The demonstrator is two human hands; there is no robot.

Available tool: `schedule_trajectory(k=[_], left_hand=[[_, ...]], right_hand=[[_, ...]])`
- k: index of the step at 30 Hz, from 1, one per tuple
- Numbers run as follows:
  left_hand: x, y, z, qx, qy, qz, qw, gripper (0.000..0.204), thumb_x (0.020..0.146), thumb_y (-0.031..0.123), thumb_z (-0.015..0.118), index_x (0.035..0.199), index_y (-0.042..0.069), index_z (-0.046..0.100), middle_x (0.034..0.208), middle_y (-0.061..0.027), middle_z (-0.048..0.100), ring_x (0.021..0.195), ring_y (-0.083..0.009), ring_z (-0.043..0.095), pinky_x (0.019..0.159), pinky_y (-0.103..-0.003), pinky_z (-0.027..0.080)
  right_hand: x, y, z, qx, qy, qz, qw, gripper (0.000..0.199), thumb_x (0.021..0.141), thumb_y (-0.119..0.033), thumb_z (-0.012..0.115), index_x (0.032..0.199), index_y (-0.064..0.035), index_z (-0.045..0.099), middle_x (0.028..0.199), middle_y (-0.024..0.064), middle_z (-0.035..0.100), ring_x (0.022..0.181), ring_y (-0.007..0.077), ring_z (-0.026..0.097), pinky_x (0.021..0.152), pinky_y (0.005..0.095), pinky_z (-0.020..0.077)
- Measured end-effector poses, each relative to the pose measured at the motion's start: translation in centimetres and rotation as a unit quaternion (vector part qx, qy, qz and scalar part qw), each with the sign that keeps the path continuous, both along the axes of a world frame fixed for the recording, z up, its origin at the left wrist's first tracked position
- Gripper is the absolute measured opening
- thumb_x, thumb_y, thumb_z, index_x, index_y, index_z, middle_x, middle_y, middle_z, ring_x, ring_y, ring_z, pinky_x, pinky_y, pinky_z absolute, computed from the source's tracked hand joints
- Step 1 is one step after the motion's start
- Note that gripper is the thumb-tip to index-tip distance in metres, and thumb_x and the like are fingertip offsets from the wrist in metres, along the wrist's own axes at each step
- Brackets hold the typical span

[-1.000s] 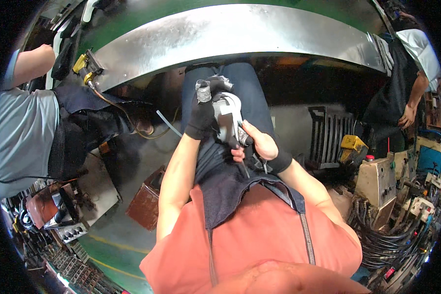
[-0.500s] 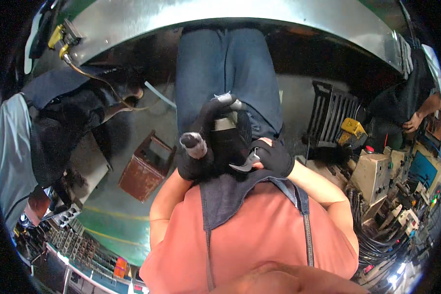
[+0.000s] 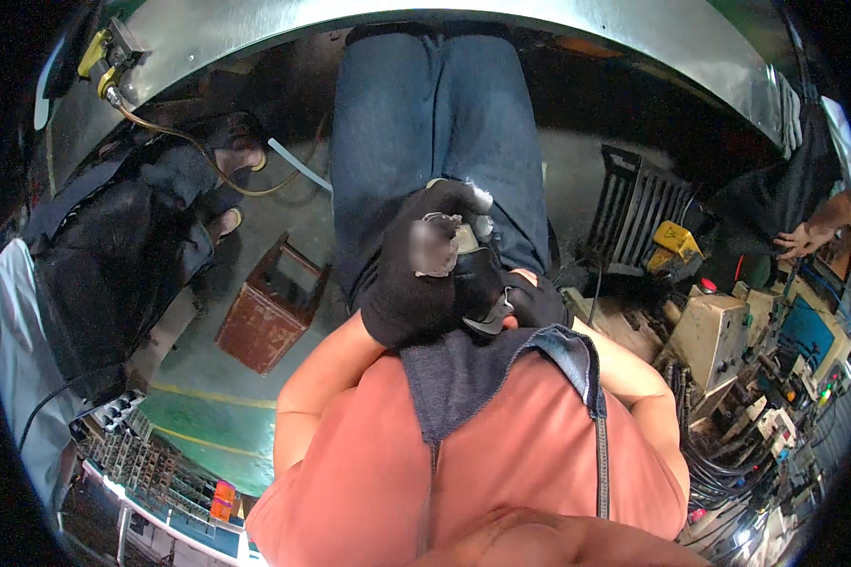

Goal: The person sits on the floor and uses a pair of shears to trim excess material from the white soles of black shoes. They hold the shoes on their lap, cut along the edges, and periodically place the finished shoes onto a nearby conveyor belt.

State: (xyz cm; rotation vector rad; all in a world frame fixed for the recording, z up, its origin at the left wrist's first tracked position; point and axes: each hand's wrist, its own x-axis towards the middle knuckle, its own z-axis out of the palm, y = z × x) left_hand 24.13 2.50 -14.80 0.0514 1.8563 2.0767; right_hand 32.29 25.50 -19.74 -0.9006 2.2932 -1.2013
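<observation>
Both gloved hands meet close against the chest, above the apron (image 3: 473, 373): the left hand (image 3: 416, 283) clenches a small metal part (image 3: 444, 241) for steadiness, the right hand (image 3: 529, 302) pinches its lower end.

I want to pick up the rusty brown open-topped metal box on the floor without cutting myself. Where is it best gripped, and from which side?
Grip the rusty brown open-topped metal box by its two long side walls, coming straight down from above. It lies flat on the grey floor with its opening upward, so the rims are exposed. The rim looks thin and rusty, so the gloved left hand would probably suit it better than bare skin.
</observation>
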Motion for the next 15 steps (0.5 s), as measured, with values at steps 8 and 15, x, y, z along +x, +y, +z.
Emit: schedule_trajectory(k=[8, 15], left_hand=[[-0.6, -0.1, -11.9, 0.369, -0.264, 0.049, 0.890, 0.042, 0.092, 0.042, 0.048, 0.114, 0.007, 0.052, 0.104, -0.0083, 0.059, 0.095, -0.0194, 0.059, 0.086, -0.033, 0.048], [-7.2, -0.4, -10.3, -0.058, -0.083, 0.074, 0.992, 0.050, 0.090, 0.043, 0.048, 0.120, 0.004, 0.049, 0.100, -0.0122, 0.062, 0.084, -0.0227, 0.062, 0.073, -0.034, 0.051]], right_hand=[[-0.4, 0.5, -1.0, 0.030, 0.006, -0.037, 0.999, 0.037, 0.081, -0.034, 0.061, 0.099, -0.0020, 0.057, 0.100, 0.0186, 0.057, 0.092, 0.0367, 0.056, 0.077, 0.0460, 0.0456], [-15.9, -4.1, 5.9, -0.051, -0.417, -0.252, 0.872, 0.049, 0.097, -0.046, 0.034, 0.092, -0.0037, 0.059, 0.071, 0.0066, 0.059, 0.058, 0.0124, 0.056, 0.057, 0.0274, 0.0470]])
